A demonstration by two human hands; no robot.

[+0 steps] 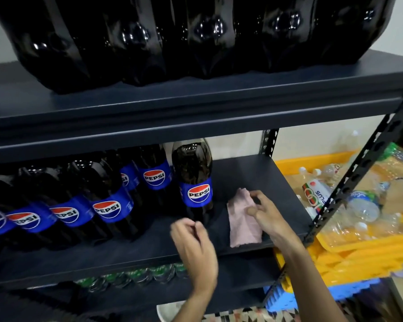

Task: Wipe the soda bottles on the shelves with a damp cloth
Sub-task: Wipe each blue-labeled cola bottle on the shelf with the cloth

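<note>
A row of dark Pepsi bottles with blue labels stands on the middle shelf. The rightmost bottle stands upright, a little apart from the row. A pale pink cloth lies on the shelf to its right. My right hand pinches the cloth's upper edge between thumb and fingers. My left hand hovers blurred in front of the rightmost bottle's base, fingers curled and holding nothing. More dark bottles fill the top shelf.
A black slotted upright frames the shelf's right end. Beyond it, stacked yellow crates hold several empty clear plastic bottles. Green bottle caps show on the shelf below. A blue crate sits lower right.
</note>
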